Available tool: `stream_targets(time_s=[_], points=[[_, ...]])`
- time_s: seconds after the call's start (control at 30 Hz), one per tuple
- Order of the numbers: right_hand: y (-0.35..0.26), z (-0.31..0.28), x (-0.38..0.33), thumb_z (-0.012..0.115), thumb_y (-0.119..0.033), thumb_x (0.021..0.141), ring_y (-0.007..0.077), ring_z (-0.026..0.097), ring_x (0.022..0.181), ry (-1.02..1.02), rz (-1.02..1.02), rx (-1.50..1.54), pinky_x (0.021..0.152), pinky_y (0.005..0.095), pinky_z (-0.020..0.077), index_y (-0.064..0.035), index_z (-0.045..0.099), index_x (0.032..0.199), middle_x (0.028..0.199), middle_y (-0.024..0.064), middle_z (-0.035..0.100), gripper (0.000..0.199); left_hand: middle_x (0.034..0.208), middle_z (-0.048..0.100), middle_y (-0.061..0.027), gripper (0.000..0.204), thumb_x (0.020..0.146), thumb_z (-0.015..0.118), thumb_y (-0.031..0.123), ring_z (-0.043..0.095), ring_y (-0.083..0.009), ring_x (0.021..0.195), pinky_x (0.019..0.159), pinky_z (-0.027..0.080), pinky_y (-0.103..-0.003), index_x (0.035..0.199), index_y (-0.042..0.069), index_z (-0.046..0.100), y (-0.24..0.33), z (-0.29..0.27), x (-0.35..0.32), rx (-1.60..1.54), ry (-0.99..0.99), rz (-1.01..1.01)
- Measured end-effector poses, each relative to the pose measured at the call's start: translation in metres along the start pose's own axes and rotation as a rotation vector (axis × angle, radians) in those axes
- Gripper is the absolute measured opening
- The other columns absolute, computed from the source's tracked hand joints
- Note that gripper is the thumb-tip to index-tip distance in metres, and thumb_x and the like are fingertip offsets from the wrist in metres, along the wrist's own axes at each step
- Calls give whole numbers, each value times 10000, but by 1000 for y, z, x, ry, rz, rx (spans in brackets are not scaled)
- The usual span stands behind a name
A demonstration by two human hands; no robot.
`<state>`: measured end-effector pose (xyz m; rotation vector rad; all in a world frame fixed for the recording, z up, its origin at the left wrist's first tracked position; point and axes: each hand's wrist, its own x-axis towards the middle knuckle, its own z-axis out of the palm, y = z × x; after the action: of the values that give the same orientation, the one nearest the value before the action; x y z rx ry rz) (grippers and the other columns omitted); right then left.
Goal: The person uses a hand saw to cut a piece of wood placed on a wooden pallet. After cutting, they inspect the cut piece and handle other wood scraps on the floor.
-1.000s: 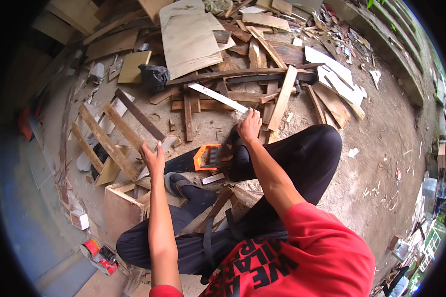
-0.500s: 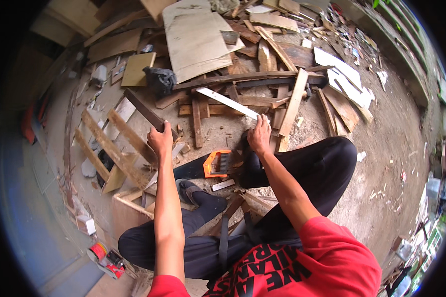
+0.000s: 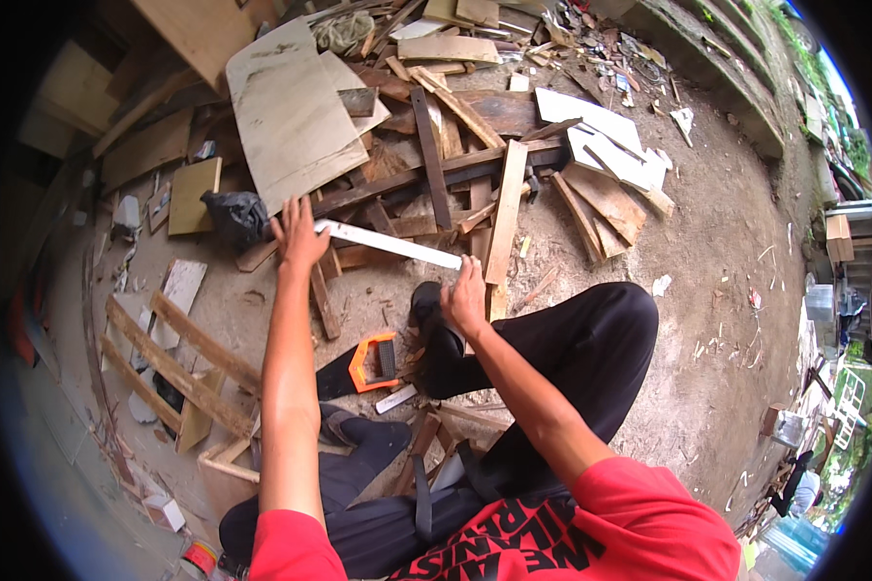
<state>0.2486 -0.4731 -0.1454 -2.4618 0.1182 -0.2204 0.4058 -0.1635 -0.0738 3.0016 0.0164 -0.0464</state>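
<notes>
Left hand [image 3: 300, 240] newly at white strip's [image 3: 389, 243] end — dirt floor [image 3: 722, 228] rightward

A narrow white strip [image 3: 389, 243] is pinched at its near end by the right hand [image 3: 466, 296], while its far end is met by the left hand [image 3: 301, 237], whose fingers are spread. A dark wooden slat [image 3: 429, 160] is laid across the scrap pile beyond. A black plastic bag [image 3: 236, 221] is seen just beside the left hand, near a large pale plywood sheet [image 3: 293, 111]. An orange-handled handsaw [image 3: 372, 364] is set on the ground near the feet, and a slatted wooden frame [image 3: 186, 380] is propped to the left.
</notes>
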Motion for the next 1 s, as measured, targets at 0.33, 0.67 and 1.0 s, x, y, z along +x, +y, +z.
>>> stream_targets(time_s=[0.33, 0.67, 1.0], points=[[-18, -1, 1, 651, -135, 822, 463, 404, 1315, -25, 5, -105, 1087, 503, 341, 59, 340, 1412, 1425, 309, 376, 695, 1218, 634, -171, 563, 922, 602, 532, 570, -345, 1193, 1040, 398, -509, 1178, 33, 555, -33, -25, 15, 98, -123, 146], [-114, -4, 42, 484, -452, 1024, 389, 597, 1131, 72, 349, 746, 969, 480, 464, 80, 455, 1317, 1178, 283, 591, 608, 523, 552, -84, 729, 985, 411, 645, 587, -201, 450, 456, 479, -355, 743, -7, 630, 5, -193, -80, -428, -819, -46], [-249, 0, 5, 395, -494, 1050, 287, 707, 909, -378, 1049, 1671, 764, 453, 592, -32, 388, 1337, 1113, 154, 669, 544, 547, 595, -111, 746, 973, 421, 665, 591, -197, 419, 406, 507, -310, 838, -35, 642, -118, -245, -268, -818, -929, -506]])
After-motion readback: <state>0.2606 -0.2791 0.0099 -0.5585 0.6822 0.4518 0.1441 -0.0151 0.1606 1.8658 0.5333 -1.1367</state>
